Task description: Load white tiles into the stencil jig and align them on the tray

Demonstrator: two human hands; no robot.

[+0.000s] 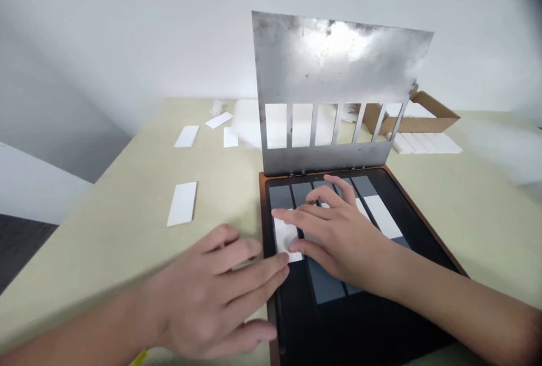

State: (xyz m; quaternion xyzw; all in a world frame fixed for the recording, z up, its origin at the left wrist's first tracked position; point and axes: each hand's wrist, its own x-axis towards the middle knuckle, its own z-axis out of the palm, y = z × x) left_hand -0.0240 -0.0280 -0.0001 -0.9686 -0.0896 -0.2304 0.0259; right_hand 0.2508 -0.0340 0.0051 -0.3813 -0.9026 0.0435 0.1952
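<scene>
A shallow black tray (339, 326) with a brown frame has dark grey strips (326, 284) and white rectangular cards lying in its slots. My right hand (339, 230) is over it, fingers spread. Its index fingertip and thumb touch or hover over opposite sides of the leftmost white card (284, 239). My left hand (220, 292) reaches in from the left, fingers stretched out, with its fingertips at the same card's lower edge. Another white card (383, 216) shows at the right of the row; those between are partly hidden under my right hand.
A metal plate (334, 72) with several rectangular windows stands raised on hinges at the tray's back. Loose white cards, one of them a near card (182, 204), lie to the left. A cardboard box (438, 124) and a row of white pieces (427, 143) are at the back right.
</scene>
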